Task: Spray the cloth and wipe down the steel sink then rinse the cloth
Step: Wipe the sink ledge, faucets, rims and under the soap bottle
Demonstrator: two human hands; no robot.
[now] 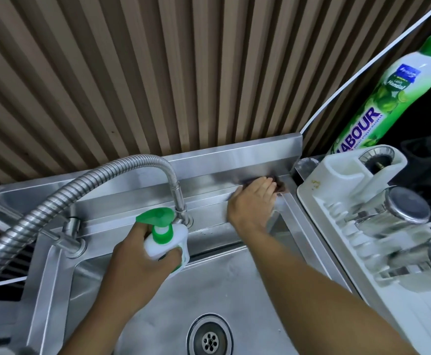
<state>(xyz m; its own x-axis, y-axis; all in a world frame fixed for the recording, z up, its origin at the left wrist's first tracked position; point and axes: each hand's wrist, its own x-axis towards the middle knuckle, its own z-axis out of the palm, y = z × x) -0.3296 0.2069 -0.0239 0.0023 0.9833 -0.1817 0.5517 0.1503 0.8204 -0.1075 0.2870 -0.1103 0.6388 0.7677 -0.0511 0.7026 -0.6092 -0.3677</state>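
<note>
The cloth sits on the back ledge at the sink's 1 o'clock corner, mostly hidden under the right hand, whose flat fingers press it down. Firm, even pressure into the corner seam, then strokes towards 9 o'clock, should serve best. The left hand grips the bottle.

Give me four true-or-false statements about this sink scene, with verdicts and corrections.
1. The left hand grips the spray bottle. True.
2. The right hand presses the cloth onto the drain. False: the drain is uncovered; the cloth is on the back ledge of the sink, at the right corner.
3. The dish soap bottle lies in the sink. False: it stands right of the sink, behind the dish rack.
4. The spray bottle's trigger head is green. True.
</note>
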